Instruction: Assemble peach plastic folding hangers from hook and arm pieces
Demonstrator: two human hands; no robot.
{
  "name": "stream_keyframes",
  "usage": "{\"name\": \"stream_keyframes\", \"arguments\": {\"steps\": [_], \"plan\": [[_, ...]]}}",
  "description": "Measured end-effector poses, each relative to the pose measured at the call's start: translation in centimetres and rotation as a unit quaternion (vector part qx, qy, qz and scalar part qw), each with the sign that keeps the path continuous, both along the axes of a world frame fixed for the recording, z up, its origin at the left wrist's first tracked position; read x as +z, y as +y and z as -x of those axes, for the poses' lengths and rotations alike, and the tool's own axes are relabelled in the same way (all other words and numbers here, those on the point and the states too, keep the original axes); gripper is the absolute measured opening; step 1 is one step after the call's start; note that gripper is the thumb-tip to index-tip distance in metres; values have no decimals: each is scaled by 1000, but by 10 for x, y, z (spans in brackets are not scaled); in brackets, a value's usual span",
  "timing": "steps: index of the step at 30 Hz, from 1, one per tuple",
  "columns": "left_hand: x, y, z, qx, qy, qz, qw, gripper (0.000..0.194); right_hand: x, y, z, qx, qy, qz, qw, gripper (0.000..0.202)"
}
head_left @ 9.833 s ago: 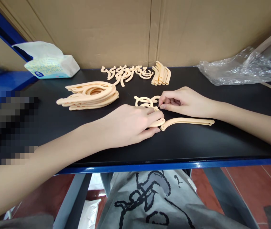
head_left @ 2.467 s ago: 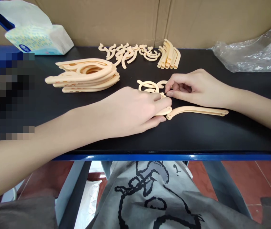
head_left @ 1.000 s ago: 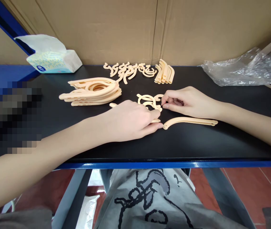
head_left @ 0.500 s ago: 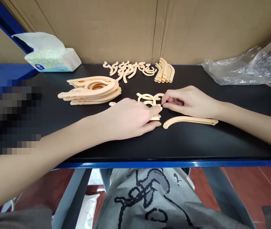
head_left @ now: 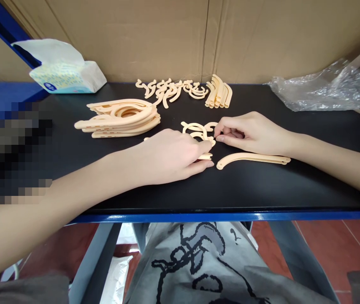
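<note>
My left hand (head_left: 175, 156) is closed over a peach-coloured curved plastic hanger piece (head_left: 205, 156), its palm hiding most of that piece. Curled parts (head_left: 195, 128) of the same plastic lie just beyond the left fingertips. From the other side my right hand (head_left: 239, 133) comes in with thumb and fingers pinched together beside the end of these parts. Whether anything small sits in that pinch is hidden. Below the right wrist, a separate long hanger arm (head_left: 251, 159) rests on the black tabletop (head_left: 230, 192).
A stack of hanger pieces (head_left: 119, 120) lies to the left. Along the back are small hooks (head_left: 167, 88) and a bundle of curved arms (head_left: 219, 93). A tissue pack (head_left: 62, 74) stands back left, a clear plastic bag (head_left: 322, 88) back right, against cardboard (head_left: 154, 38).
Both hands hold almost the same position and grip. The whole view has shifted slightly, with the table items appearing a little higher.
</note>
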State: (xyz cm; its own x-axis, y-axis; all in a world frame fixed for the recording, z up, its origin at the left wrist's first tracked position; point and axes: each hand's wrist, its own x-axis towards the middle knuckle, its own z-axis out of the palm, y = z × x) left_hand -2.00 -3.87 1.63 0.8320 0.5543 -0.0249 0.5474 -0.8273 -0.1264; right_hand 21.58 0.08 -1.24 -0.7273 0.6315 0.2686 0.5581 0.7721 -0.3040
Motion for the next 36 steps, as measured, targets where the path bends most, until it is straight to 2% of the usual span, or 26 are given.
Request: {"name": "stream_keyframes", "arguments": {"steps": [13,36], "plan": [[1,-1,-2,14,14,-4,1000,24,0,0,0,-1,-7,23,1000,16],[-3,0,3,-16,-15,-28,999,26,0,0,0,4,-9,12,1000,15]]}}
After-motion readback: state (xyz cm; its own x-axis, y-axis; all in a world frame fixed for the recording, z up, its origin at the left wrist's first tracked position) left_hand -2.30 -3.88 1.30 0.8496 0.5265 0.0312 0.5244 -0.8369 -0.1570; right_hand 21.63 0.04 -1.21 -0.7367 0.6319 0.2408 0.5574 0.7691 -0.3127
